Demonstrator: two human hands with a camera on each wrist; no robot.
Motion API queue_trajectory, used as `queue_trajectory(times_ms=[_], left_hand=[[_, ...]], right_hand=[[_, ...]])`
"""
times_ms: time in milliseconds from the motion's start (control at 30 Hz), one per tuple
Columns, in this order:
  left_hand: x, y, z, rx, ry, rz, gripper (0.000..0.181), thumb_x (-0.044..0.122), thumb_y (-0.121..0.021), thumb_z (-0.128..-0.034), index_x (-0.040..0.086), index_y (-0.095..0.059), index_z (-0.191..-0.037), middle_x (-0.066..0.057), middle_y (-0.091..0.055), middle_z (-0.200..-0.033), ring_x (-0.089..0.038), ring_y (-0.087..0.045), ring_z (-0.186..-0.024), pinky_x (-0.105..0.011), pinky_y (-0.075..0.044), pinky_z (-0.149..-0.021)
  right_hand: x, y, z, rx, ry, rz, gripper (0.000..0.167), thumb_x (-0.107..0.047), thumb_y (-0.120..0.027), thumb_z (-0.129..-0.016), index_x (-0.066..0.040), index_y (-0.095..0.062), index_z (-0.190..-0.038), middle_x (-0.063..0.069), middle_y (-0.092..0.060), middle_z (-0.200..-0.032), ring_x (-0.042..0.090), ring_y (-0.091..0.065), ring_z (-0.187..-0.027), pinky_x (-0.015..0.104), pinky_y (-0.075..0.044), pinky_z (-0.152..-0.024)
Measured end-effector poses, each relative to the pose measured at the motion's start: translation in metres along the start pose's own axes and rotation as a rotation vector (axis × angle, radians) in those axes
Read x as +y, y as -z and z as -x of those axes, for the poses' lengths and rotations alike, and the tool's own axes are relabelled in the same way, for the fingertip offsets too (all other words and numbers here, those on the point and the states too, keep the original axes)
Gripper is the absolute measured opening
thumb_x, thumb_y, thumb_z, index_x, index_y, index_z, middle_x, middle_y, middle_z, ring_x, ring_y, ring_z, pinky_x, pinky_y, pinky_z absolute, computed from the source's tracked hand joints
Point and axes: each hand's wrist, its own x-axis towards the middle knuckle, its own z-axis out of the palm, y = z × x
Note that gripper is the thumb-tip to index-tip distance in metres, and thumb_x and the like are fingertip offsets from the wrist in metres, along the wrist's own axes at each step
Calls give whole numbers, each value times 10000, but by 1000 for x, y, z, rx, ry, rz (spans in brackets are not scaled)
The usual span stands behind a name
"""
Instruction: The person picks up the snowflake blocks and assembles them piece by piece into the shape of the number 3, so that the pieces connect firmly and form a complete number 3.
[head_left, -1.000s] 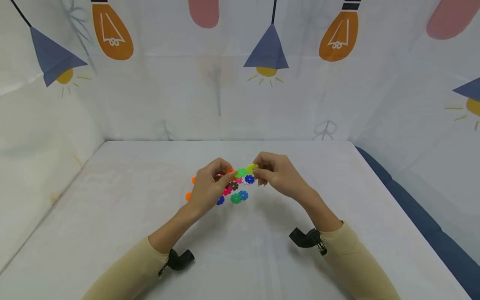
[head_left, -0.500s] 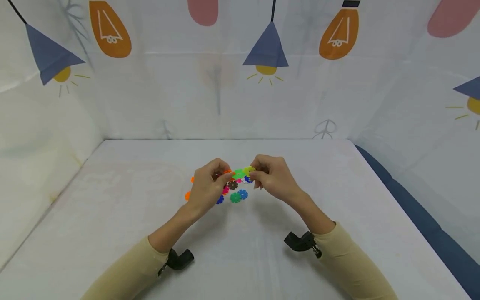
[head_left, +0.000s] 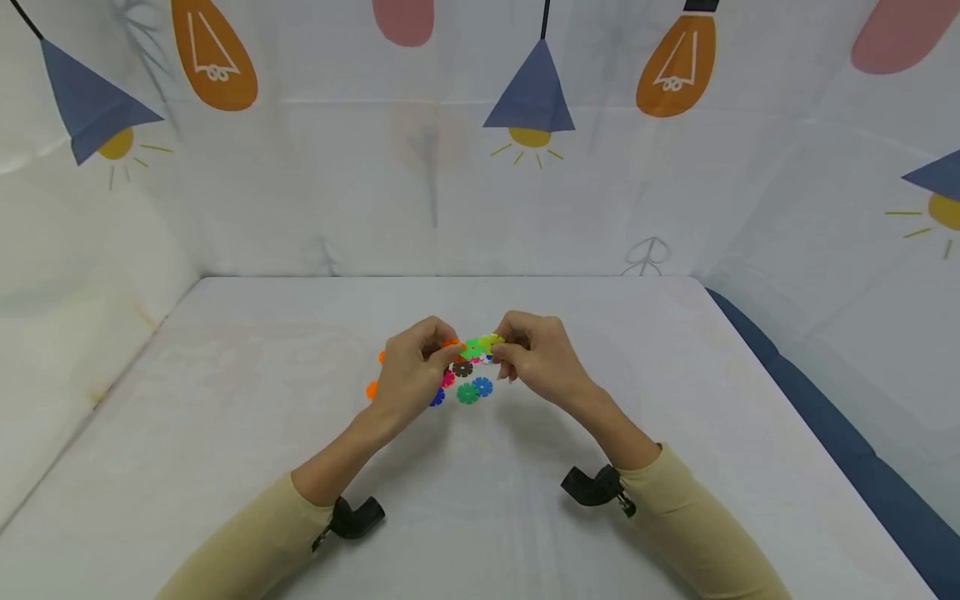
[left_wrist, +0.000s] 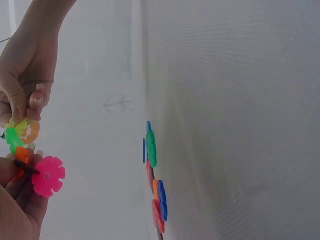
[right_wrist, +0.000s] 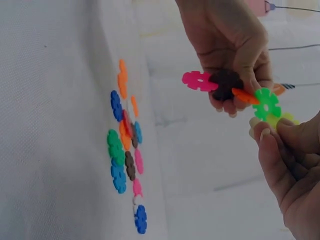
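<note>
Both hands hold a short chain of slotted, flower-shaped plastic discs above the table. In the right wrist view it runs from a pink disc (right_wrist: 199, 81) through a dark brown disc (right_wrist: 225, 85) and an orange disc (right_wrist: 245, 96) to a green disc (right_wrist: 267, 104) and a yellow disc (right_wrist: 274, 120). My left hand (head_left: 411, 367) grips the chain around its orange and brown discs. The yellow disc is pinched between thumb and fingers of my right hand (head_left: 543, 357). Another orange piece (left_wrist: 31, 132) shows near the yellow disc; how it is joined I cannot tell.
Several loose discs lie on the white table (head_left: 225, 400) below the hands, among them a green disc (head_left: 468, 393), a light blue disc (head_left: 483, 386) and a brown disc (head_left: 462, 367). The left hand partly hides the group. A patterned white curtain (head_left: 337, 192) hangs behind.
My right hand has moved slightly left and down toward the left hand, with the yellow disc still pinched. The left hand keeps nearly the same place and grip.
</note>
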Motion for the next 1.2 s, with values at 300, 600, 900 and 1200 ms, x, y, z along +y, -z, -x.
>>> queue_trajectory(times_ms=[300,600,900,1200], left_hand=[[0,0,0,-13,28,11,42,69,-661,-939,37,-633,-935,-78,-664,-767,-251,-604,-650,-237,-516,-586],[2,7,-4,-26,37,34,39,68,-658,-941,36,-637,-934,-102,-664,-786,-227,-586,-688,-232,-487,-593],[2,9,-8,-84,106,108,81,187,-643,-968,110,-629,-989,-110,-691,-916,-279,-642,-812,-345,-549,-725],[6,9,-6,-141,132,104,126,223,-597,-984,172,-635,-1093,-36,-643,-1173,-278,-677,-997,-330,-576,-779]], right_hand=[[-1,-1,2,12,-10,-19,90,17,-646,-923,-32,-643,-848,103,-695,-737,216,-643,-529,299,-574,-536],[0,-2,-2,32,-29,-86,60,16,-642,-928,-15,-628,-879,141,-712,-762,316,-682,-591,311,-591,-559],[2,0,-4,62,-34,-141,50,-30,-631,-953,4,-642,-988,181,-709,-819,268,-686,-629,299,-604,-612],[5,0,-3,63,-35,-200,99,-60,-590,-985,6,-654,-1022,174,-713,-834,354,-698,-680,314,-612,-648]])
